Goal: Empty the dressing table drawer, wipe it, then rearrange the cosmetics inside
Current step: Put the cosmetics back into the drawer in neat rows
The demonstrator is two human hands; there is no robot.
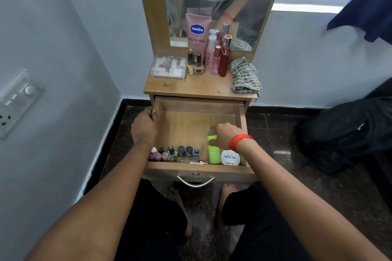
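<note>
The wooden drawer [191, 121] of the dressing table stands pulled out. My left hand [144, 127] grips its left wall. My right hand [222, 135], with red threads at the wrist, holds the top of a lime-green bottle [213, 155] that stands at the drawer's front right. Beside the bottle sits a round white nail polish remover tub [230, 158]. A row of several small nail polish bottles [174, 152] lines the front left of the drawer. The back part of the drawer floor is bare wood.
On the tabletop [191, 88] stand a pink Vaseline tube [197, 32], a clear box of small tubes [168, 66], two yellow nail polishes [194, 64], pink and red spray bottles [220, 57] and a checked cloth [244, 75]. A mirror stands behind. A dark bag [343, 129] lies at right.
</note>
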